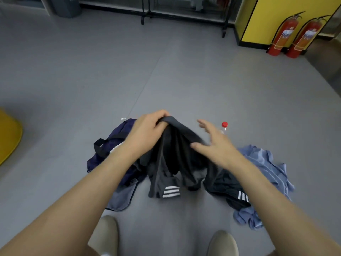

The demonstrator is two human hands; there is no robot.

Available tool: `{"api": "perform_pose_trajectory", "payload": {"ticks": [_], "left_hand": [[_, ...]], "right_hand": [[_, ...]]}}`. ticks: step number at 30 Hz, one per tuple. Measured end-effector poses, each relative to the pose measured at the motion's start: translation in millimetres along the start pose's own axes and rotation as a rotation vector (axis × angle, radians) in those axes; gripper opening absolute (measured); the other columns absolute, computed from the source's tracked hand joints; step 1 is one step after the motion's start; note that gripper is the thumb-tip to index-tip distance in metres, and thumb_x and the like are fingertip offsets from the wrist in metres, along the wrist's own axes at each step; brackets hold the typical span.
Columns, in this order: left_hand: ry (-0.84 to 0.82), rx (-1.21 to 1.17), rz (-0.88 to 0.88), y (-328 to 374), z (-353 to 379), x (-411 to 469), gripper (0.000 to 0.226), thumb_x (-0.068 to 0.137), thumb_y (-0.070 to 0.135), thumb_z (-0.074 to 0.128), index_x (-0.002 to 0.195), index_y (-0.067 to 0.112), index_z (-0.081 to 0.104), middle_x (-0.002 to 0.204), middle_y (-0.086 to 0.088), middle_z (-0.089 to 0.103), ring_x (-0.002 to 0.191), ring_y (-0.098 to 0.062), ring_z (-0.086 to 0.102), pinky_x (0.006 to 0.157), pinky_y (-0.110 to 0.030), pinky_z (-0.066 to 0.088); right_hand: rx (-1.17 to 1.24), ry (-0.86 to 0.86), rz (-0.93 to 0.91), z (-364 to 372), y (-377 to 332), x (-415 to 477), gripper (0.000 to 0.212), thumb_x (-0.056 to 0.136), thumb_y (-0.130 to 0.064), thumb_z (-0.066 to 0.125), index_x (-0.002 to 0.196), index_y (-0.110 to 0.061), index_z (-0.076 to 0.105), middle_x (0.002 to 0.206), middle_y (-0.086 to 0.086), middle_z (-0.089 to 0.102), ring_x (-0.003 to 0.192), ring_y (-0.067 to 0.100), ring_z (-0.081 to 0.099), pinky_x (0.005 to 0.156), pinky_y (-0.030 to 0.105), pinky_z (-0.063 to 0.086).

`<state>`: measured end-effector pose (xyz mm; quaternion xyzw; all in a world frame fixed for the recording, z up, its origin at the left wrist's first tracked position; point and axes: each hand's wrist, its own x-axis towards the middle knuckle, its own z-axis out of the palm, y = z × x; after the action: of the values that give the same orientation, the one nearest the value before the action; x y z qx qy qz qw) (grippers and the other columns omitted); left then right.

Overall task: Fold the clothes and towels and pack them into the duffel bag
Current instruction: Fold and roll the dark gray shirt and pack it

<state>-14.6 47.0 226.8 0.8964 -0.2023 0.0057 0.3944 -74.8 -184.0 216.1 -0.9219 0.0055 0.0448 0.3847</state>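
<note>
Below the left forearm, on the floor (73, 89), sat the bag (110, 150): navy, slumped, soft-sided, with black strap loops.

Below and right of the right wrist lay a blue cloth (265, 163), crumpled and thin-looking.

Between the hands hung the shorts (171, 159), black with white stripes at the hem. They draped in loose folds, so probably light, limp and a little slick. Nothing fragile.

Under the right forearm lay a second dark garment (227, 187), also striped, on the floor.

Just beyond the right fingers stood a red-capped bottle (224, 127).

Left hand (147, 132): fingers curled tight over the bunched waistband, carrying all the weight.

Right hand (212, 141): apart from the left, fingers spread and holding nothing. Thumb was at the fabric's edge; contact unclear.

Judgement: pinch the waistband's far corner with the right hand so the shorts hang flat for folding.
</note>
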Motion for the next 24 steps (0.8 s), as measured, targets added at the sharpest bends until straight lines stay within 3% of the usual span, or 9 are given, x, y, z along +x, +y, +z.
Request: {"api": "perform_pose_trajectory", "payload": {"ticks": [2,5,9,13,16,18,20,21,24], "left_hand": [[-0.035,0.012,0.061,14,13,-2,0.019,0.093,0.02,0.048,0.099,0.031,0.062,0.09,0.012,0.071,0.089,-0.015,0.065,0.082,-0.04,0.051],[-0.032,0.072,0.118,18,19,-1,0.007,0.094,0.026,0.057,0.096,0.03,0.061,0.084,0.01,0.068,0.082,-0.016,0.061,0.075,-0.038,0.049],[-0.08,0.281,-0.012,-11,10,3,0.01,0.093,0.03,0.061,0.084,0.027,0.059,0.076,0.009,0.062,0.079,-0.02,0.059,0.071,-0.039,0.048],[0.07,0.257,-0.138,-29,-8,7,0.015,0.09,0.017,0.059,0.093,0.029,0.068,0.083,0.012,0.062,0.09,-0.022,0.061,0.078,-0.042,0.05],[0.116,0.044,-0.177,-21,-16,9,0.016,0.09,0.019,0.056,0.09,0.032,0.064,0.079,0.014,0.066,0.082,-0.015,0.065,0.075,-0.043,0.056],[0.089,-0.056,-0.118,-6,-13,6,0.013,0.091,0.024,0.053,0.091,0.034,0.062,0.081,0.014,0.069,0.082,-0.013,0.066,0.075,-0.044,0.056],[0.04,-0.086,-0.03,11,-5,2,0.013,0.088,0.025,0.054,0.092,0.033,0.062,0.083,0.015,0.069,0.083,-0.013,0.066,0.078,-0.043,0.054],[0.013,-0.073,0.007,18,-1,0,0.014,0.086,0.023,0.055,0.092,0.033,0.063,0.082,0.014,0.069,0.081,-0.013,0.065,0.077,-0.041,0.053],[0.002,-0.021,0.076,26,8,-2,0.009,0.084,0.027,0.061,0.091,0.03,0.065,0.078,0.01,0.067,0.076,-0.015,0.061,0.073,-0.038,0.051]], "right_hand": [[-0.027,-0.006,-0.105,24,-15,6,0.061,0.088,-0.041,0.07,0.142,-0.032,0.045,0.13,-0.011,0.058,0.121,0.008,0.051,0.1,0.028,0.039],[-0.205,0.206,-0.148,29,-31,17,0.014,0.092,-0.022,0.057,0.104,-0.023,0.064,0.093,0.002,0.07,0.093,0.031,0.062,0.075,0.036,0.039],[0.019,0.381,-0.17,1,-27,11,0.026,0.083,-0.004,0.049,0.091,-0.023,0.065,0.078,-0.01,0.066,0.075,0.014,0.058,0.067,0.032,0.041],[-0.081,0.317,-0.054,-19,-4,5,0.023,0.088,-0.003,0.049,0.085,-0.024,0.058,0.069,-0.008,0.058,0.067,0.016,0.053,0.057,0.03,0.037],[-0.179,0.226,0.072,-17,9,7,0.015,0.091,-0.01,0.051,0.083,-0.022,0.056,0.071,-0.001,0.058,0.069,0.024,0.053,0.054,0.027,0.032],[-0.044,0.146,0.033,-4,0,6,0.012,0.087,-0.02,0.06,0.098,-0.026,0.06,0.089,-0.004,0.066,0.086,0.021,0.061,0.068,0.028,0.044],[0.06,0.022,-0.091,12,-20,3,0.05,0.083,-0.037,0.07,0.129,-0.034,0.053,0.124,-0.012,0.063,0.112,0.009,0.058,0.093,0.027,0.046],[0.059,0.005,-0.135,18,-29,1,0.06,0.082,-0.041,0.072,0.137,-0.035,0.047,0.13,-0.015,0.059,0.116,0.006,0.056,0.097,0.027,0.044],[-0.029,0.11,-0.198,22,-45,6,0.031,0.089,-0.038,0.067,0.119,-0.032,0.06,0.095,-0.013,0.069,0.093,0.019,0.064,0.081,0.036,0.049]]}}
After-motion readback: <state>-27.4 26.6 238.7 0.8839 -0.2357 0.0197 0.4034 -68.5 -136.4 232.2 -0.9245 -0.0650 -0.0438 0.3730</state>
